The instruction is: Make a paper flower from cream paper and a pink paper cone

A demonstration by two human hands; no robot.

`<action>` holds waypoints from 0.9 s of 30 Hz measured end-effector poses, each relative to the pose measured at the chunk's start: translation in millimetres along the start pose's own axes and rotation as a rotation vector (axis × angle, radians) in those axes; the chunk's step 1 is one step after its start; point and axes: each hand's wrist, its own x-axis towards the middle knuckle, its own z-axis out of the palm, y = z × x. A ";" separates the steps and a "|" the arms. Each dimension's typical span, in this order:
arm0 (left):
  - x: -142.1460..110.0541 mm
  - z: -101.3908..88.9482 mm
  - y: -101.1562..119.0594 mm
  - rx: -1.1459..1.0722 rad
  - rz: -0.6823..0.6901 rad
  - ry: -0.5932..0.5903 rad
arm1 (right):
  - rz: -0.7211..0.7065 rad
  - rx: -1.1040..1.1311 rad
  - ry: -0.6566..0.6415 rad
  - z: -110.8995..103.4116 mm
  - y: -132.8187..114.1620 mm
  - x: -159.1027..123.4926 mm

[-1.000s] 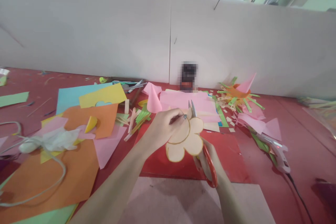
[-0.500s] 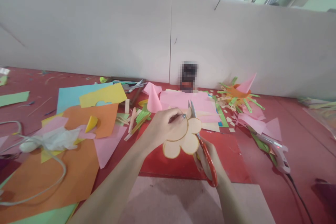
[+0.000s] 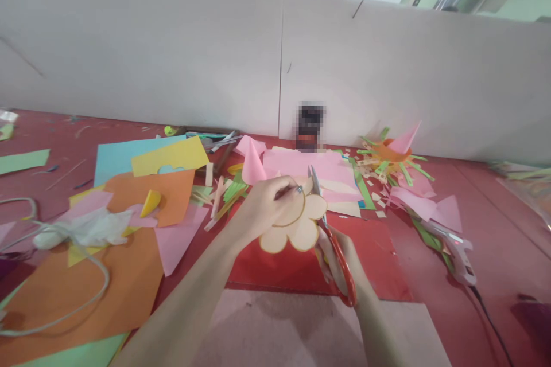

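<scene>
Leftward and slightly turned, the cream paper flower (image 3: 302, 233) sits above the red sheet (image 3: 381, 261) — pinched by the bent left hand (image 3: 267, 205); the right hand's (image 3: 345, 245) fingers curl around red-handled scissors (image 3: 343, 264).

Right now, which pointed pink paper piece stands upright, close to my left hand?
The pink cone just beyond your left hand: it points up, while the pink spike on the orange paper slants to the right.

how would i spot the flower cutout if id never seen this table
Start at the bright red board, then the left hand above it. That hand holds the flower cutout beside the red-handled scissors. Unlike the plain pink sheet beyond, it is cream, lobed and outlined in yellow-brown.
</scene>
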 end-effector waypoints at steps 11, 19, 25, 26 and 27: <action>1.1 0.1 -4.3 0.002 -0.005 -0.007 | -0.001 0.016 0.027 0.6 -1.9 0.5; 2.1 -4.0 -2.4 -0.001 0.008 0.018 | 0.033 0.045 0.006 0.7 -2.4 -1.6; 3.5 -5.7 -5.5 0.016 -0.008 0.014 | 0.051 0.042 0.001 0.9 -2.6 -1.6; 3.5 -6.4 -6.1 0.020 -0.010 0.010 | 0.056 0.042 -0.005 0.6 -2.2 -1.4; 3.5 -7.2 -6.5 0.024 -0.014 0.002 | 0.060 0.035 -0.010 0.1 -1.8 -1.1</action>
